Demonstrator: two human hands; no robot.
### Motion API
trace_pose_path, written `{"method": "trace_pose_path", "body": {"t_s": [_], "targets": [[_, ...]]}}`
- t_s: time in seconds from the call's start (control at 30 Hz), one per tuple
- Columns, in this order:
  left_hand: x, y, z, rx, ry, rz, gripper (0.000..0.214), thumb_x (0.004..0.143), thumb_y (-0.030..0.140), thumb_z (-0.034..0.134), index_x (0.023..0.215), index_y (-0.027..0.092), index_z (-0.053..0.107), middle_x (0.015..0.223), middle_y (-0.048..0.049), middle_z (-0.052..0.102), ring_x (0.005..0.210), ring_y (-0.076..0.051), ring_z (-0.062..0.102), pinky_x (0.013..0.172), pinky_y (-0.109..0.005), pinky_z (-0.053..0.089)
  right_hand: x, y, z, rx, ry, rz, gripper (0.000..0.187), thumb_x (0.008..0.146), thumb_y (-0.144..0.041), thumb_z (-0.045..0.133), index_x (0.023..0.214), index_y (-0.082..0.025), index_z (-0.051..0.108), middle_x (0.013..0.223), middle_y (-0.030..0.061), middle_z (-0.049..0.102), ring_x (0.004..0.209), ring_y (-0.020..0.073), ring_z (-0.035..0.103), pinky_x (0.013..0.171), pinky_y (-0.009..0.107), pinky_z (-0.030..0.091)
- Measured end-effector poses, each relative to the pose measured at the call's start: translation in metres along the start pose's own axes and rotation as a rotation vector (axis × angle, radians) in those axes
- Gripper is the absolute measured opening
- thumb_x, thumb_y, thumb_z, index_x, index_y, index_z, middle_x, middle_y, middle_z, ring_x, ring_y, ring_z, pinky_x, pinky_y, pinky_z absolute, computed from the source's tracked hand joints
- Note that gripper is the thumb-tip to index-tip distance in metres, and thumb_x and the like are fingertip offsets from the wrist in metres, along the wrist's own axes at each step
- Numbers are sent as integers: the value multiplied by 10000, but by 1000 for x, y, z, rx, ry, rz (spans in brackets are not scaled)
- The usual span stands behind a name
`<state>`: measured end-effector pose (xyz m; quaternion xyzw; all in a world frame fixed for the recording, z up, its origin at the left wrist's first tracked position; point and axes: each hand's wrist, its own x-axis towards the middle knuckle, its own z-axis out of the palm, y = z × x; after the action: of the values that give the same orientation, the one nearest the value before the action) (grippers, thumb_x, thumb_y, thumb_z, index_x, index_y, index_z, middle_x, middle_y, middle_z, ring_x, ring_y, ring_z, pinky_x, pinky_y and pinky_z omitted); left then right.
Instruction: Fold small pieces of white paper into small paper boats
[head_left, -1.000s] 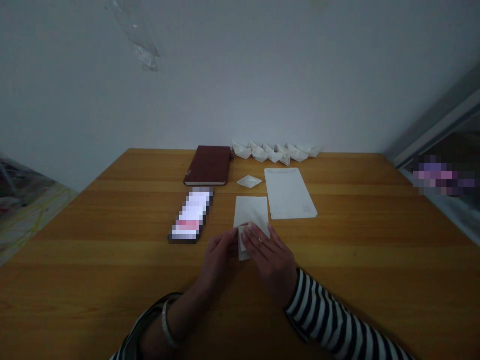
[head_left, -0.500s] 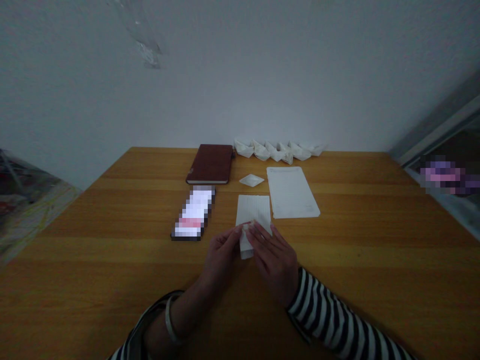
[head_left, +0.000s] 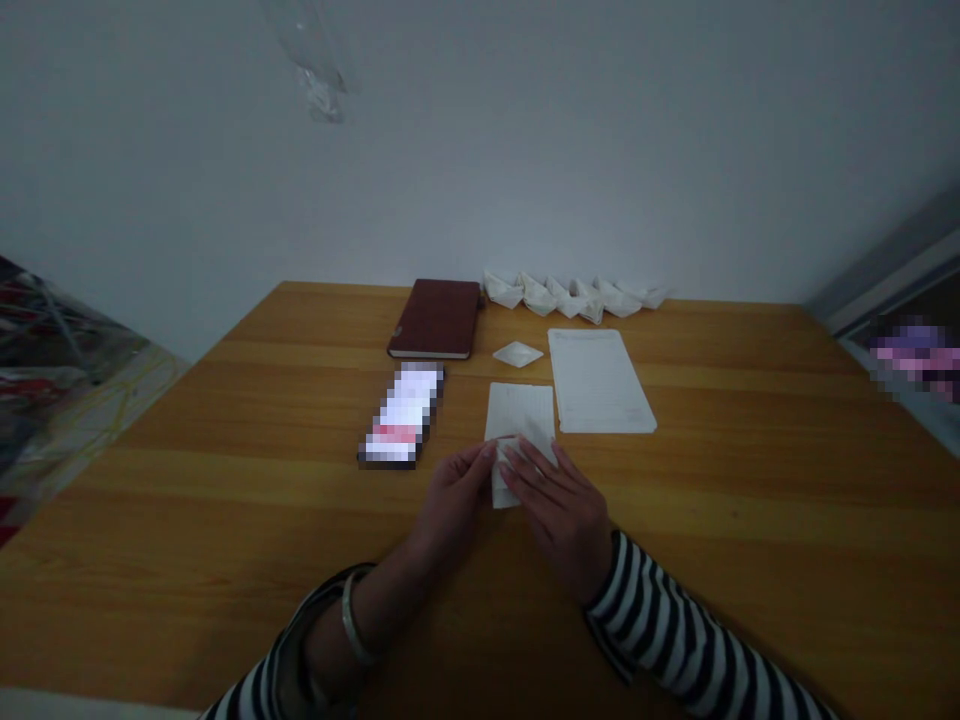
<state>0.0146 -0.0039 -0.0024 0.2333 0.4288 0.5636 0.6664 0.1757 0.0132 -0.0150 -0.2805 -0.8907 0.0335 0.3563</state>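
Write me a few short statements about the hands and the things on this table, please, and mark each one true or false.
1. The left hand and the right hand both touch a piece of white paper. True.
2. The phone is nearer the right hand than the left hand. False: it is nearer the left hand.
3. The small diamond-shaped paper lies between the hands and the row of folded paper shapes. True.
4. The dark red book lies open. False: the dark red book is closed.
5. The bracelet is on the same arm as the left hand. True.
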Motion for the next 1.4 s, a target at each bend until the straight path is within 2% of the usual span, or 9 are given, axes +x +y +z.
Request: {"method": "trace_pose_path", "body": {"t_s": [0.47, 0.67, 0.73, 0.8, 0.87, 0.9, 1.0, 1.1, 1.4], "targets": [[-2, 2, 3, -30, 1, 8, 319, 806, 275, 734, 1098, 145, 736, 978, -99, 763, 833, -162, 697, 782, -251, 519, -3, -1, 3, -78, -24, -14, 403, 993, -84, 356, 1330, -143, 569, 1390, 79, 582, 1386, 204, 430, 1173, 452, 339], [-4, 2, -2, 80, -14, 64, 583, 818, 291, 726, 1365, 192, 550, 936, -48, 739, 824, -147, 661, 798, -267, 500, -1, -3, -1, 74, -8, 29, 406, 966, -90, 433, 1349, -161, 547, 1391, 92, 584, 1375, 225, 450, 1164, 485, 336], [-4, 2, -4, 157, 8, 114, 662, 835, 333, 708, 1436, 202, 464, 866, -24, 718, 769, -137, 639, 750, -256, 493, 0, -3, -4, 242, 54, 163, 423, 956, -140, 474, 1375, -170, 519, 1398, 108, 578, 1363, 235, 467, 1148, 497, 358], [-4, 2, -4, 216, 24, 141, 707, 839, 371, 699, 1464, 197, 419, 822, -13, 695, 726, -130, 615, 704, -243, 479, 0, 0, -5, 426, 191, 422, 393, 957, -228, 496, 1344, -178, 547, 1369, 129, 598, 1307, 245, 530, 1092, 481, 430], [-5, 3, -3, 250, 27, 153, 729, 836, 387, 698, 1471, 183, 406, 784, -4, 673, 692, -119, 587, 673, -228, 461, 1, 5, -5, 586, 336, 694, 311, 965, -321, 493, 1204, -178, 631, 1223, 132, 685, 1145, 243, 645, 978, 437, 521], [-5, 3, -2, 261, 24, 156, 731, 836, 386, 698, 1472, 180, 404, 755, 6, 656, 668, -110, 568, 655, -219, 448, 1, 8, -4, 670, 333, 785, 282, 957, -369, 509, 1095, -176, 663, 1072, 113, 736, 998, 228, 699, 871, 388, 566], [-8, 5, 1, 289, 4, 167, 715, 852, 370, 683, 1477, 179, 394, 667, 40, 583, 595, -89, 498, 592, -199, 393, 4, 13, -1, 928, 88, 870, 366, 918, -484, 546, 763, -171, 657, 682, 28, 681, 639, 164, 647, 601, 267, 531], [-10, 7, 6, 308, -10, 160, 716, 854, 378, 677, 1478, 169, 393, 644, 50, 545, 572, -87, 456, 565, -200, 357, 8, 11, 0, 1152, -131, 860, 405, 878, -534, 579, 729, -169, 671, 652, 2, 643, 613, 150, 595, 590, 258, 497], [-10, 5, 6, 307, -8, 151, 762, 826, 394, 706, 1478, 157, 391, 599, 68, 498, 530, -81, 399, 524, -199, 324, 4, 14, 4, 1129, -173, 848, 415, 884, -518, 582, 721, -153, 693, 644, -3, 620, 596, 134, 542, 581, 249, 461]]}}
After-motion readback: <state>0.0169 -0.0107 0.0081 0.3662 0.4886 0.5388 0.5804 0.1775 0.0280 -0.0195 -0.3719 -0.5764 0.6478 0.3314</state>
